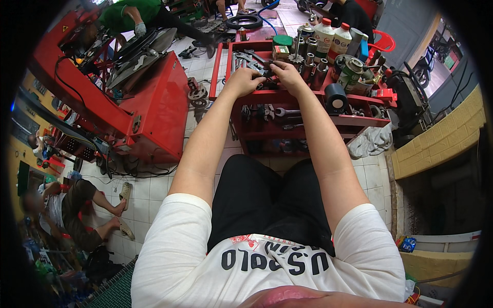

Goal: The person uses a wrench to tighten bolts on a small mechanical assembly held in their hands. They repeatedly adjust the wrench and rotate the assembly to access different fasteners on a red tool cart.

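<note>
Both hands are over the top tray of a red tool cart (224,66). My left hand (245,82) is closed, thumb and fingers together, at a small dark part I cannot make out. Just beside it, my right hand (288,78) pinches a small dark piece, its kind too small to tell. Metal wrenches (241,60) lie in the tray beyond the left hand. Several metal cylinders (308,66) stand right of the right hand. Below, an open drawer holds an open-ended wrench (286,112) and other tools.
Red-capped bottles (323,36), a green-labelled can (351,73) and a dark cylinder (336,98) crowd the cart's right side. A red machine (159,102) stands left. A person in green (115,18) works behind it; another person (82,205) sits lower left. A tire (244,21) lies far back.
</note>
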The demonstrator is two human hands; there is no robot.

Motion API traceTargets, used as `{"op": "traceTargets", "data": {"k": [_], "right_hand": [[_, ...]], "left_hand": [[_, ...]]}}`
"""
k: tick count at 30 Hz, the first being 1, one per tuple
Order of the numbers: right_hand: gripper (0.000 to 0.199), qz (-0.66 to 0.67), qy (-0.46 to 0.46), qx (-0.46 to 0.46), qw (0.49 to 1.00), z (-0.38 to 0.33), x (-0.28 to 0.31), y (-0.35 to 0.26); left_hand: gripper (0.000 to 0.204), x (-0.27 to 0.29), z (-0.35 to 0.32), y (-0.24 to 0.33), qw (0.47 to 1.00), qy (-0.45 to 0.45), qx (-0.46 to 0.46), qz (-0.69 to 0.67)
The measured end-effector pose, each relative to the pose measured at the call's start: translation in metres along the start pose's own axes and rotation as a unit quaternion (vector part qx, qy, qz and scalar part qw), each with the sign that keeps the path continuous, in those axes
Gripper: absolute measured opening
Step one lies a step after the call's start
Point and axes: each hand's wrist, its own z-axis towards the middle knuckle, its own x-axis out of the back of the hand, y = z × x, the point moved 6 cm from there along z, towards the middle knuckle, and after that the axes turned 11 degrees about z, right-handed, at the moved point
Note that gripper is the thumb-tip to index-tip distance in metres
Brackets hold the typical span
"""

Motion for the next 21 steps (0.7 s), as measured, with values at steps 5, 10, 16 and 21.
{"op": "traceTargets", "data": {"k": [5,10,16,21], "right_hand": [[0.040,-0.063,0.006,0.038,0.997,-0.013,-0.020,-0.017],[0.040,-0.131,-0.005,0.027,0.991,-0.007,-0.006,-0.014],[0.039,-0.087,0.013,0.058,0.994,-0.002,-0.005,-0.010],[0.040,-0.184,0.010,-0.007,0.983,-0.010,-0.015,-0.015]], "left_hand": [[0.031,0.001,-0.005,-0.005,1.000,0.008,-0.015,0.009],[0.031,0.000,0.000,0.002,0.999,0.011,-0.029,0.012],[0.032,-0.002,0.003,0.001,1.000,-0.001,-0.009,0.004],[0.033,0.001,-0.005,-0.007,0.999,-0.014,0.026,0.016]]}}
